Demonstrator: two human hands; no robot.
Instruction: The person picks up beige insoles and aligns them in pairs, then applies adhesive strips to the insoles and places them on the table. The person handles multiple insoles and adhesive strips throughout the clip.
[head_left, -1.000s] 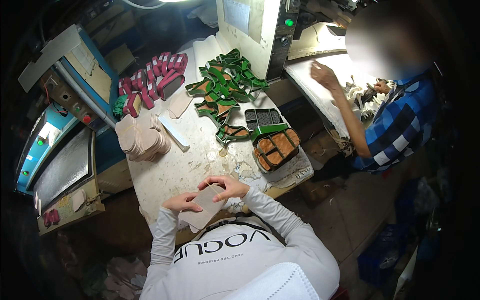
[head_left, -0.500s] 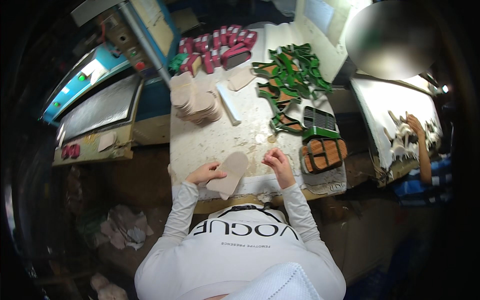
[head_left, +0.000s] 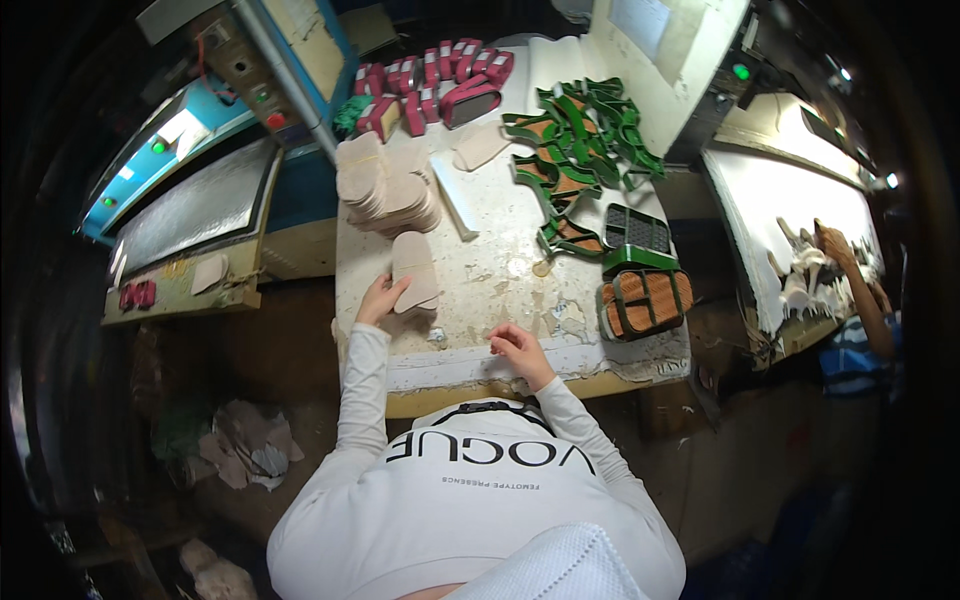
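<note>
Near the table's left front, my left hand (head_left: 383, 298) is closed on the lower left edge of a small stack of beige insoles (head_left: 416, 268). The insoles lie just in front of a taller pile of beige insoles (head_left: 385, 190). To the right, my right hand (head_left: 518, 352) hovers over the front of the worn white table (head_left: 480, 290). Its fingers are loosely curled and somewhat apart, with nothing visible in them. A pale flat strip (head_left: 455, 198) lies right of the pile, and a single insole (head_left: 481, 147) is behind it.
Green sandal uppers with brown insoles (head_left: 575, 150) crowd the right back. Strapped brown sandal pieces (head_left: 647, 303) sit at the right edge. Dark pink bundled straps (head_left: 430, 85) fill the back left. At another bench on the right, a co-worker's hand (head_left: 835, 243) touches white pieces (head_left: 800, 285).
My left hand has carried the insole stack forward and left to a place before the tall pile. My right hand has come back toward me and left, its fingers loosening.
</note>
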